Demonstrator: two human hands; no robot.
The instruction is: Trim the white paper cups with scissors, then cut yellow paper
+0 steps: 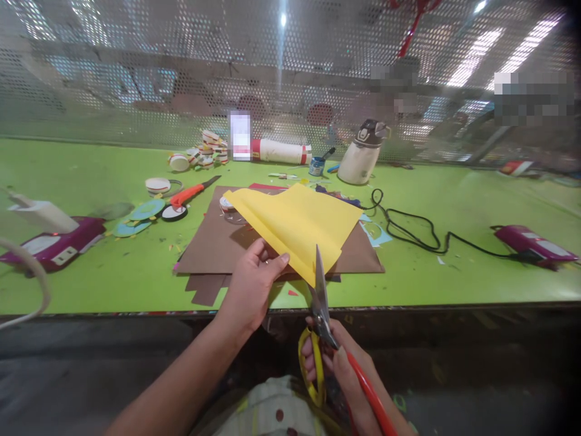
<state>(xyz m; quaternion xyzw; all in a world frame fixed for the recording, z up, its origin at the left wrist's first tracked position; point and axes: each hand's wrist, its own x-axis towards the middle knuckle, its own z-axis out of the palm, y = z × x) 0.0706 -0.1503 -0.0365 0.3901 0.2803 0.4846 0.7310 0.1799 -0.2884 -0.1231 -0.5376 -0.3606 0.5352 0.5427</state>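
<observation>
A sheet of yellow paper (pixel 304 218), creased along its near side, is pinched in my left hand (pixel 254 278) between thumb and fingers. It is held above a stack of brown card (pixel 204 248) on the green table. My right hand (pixel 345 363) grips a pair of scissors (pixel 321 303) with one yellow and one red handle. Their blades are apart and point away from me, at the near corner of the yellow paper. The upper blade overlaps that corner; whether the paper is cut there I cannot tell.
Orange-handled cutter (pixel 188 195), tape rolls (pixel 175 212) and blue paper discs (pixel 145 210) lie left. A purple power strip (pixel 63 245) stands at each side, one with a black cable (pixel 413 227). Behind are a phone (pixel 240 136), a white tube (pixel 284 151) and a kettle-like jug (pixel 361 157).
</observation>
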